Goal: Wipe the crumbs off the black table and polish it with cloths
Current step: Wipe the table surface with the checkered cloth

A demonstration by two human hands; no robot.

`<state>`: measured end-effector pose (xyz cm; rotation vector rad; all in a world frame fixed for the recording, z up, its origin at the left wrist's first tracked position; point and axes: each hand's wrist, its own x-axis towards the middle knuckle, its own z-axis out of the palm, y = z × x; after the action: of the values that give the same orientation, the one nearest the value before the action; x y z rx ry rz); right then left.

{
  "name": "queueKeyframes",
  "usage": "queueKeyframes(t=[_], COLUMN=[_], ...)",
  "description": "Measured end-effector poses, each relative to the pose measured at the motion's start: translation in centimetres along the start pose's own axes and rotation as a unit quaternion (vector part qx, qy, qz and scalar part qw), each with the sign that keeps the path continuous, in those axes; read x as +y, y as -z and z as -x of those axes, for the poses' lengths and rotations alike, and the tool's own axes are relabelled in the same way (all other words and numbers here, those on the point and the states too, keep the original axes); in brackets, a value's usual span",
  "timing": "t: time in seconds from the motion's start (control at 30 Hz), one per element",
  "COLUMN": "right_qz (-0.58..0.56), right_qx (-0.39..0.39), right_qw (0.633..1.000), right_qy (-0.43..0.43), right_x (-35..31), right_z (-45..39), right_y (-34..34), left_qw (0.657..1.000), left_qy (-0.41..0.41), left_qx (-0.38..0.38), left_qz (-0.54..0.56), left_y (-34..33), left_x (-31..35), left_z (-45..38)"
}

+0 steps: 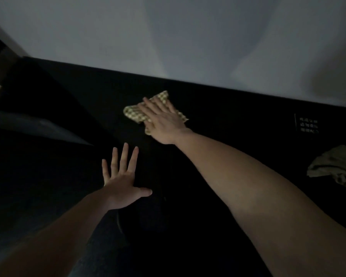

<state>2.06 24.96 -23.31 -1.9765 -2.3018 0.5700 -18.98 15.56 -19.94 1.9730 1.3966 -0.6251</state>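
Two hands on black table [238, 124]: R hand [160, 120] fingers flat on checked cloth [134, 113] far-center; L hand [123, 183] fingers spread wide, near.

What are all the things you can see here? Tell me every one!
black table: one, black, fills the middle and lower part of the view, against the wall
checked cloth: one, yellow-green and white checks, far middle of the table, under the right hand
crumpled cloth: one, dull olive, right edge of the table, lying loose with no hand on it
white lettering: one small block, white, far right corner of the table; too blurred to read
wall: one, pale grey, behind the table
crumbs: none can be made out in this dim light
left hand: one, fingers spread, flat on the table near the front
right hand: one, fingers straight, pressing on the checked cloth
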Motion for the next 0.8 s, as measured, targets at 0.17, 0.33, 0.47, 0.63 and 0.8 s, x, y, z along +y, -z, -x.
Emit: queueKeyframes(t=[0.17, 0.33, 0.47, 0.63, 0.8], right_qz=[0.011, 0.028, -0.005, 0.033, 0.068], right_qx=[0.044, 0.038, -0.015, -0.037, -0.059], right_qw=[0.989, 0.998, 0.999, 0.997, 0.993], right_qy=[-0.142, -0.048, 0.032, 0.061, 0.081], right_x=[6.9, 1.4, -3.8, -7.0, -4.8], right_z=[5.2, 13.6, 22.7, 34.6, 38.7], right_y=[0.5, -3.3, -6.5, -9.4, -9.5], left_qw=[1.0, 1.0, 0.999, 0.999, 1.0], left_qy=[-0.005, -0.002, 0.003, 0.018, 0.012], left_qx=[-0.002, -0.012, -0.019, -0.013, -0.003], left_qz=[0.012, 0.018, 0.038, 0.027, 0.023], left_y=[0.0, 0.2, 0.5, 0.4, 0.1], left_x=[0.0, 0.0, 0.3, 0.4, 0.3], left_z=[0.2, 0.3, 0.4, 0.3, 0.3])
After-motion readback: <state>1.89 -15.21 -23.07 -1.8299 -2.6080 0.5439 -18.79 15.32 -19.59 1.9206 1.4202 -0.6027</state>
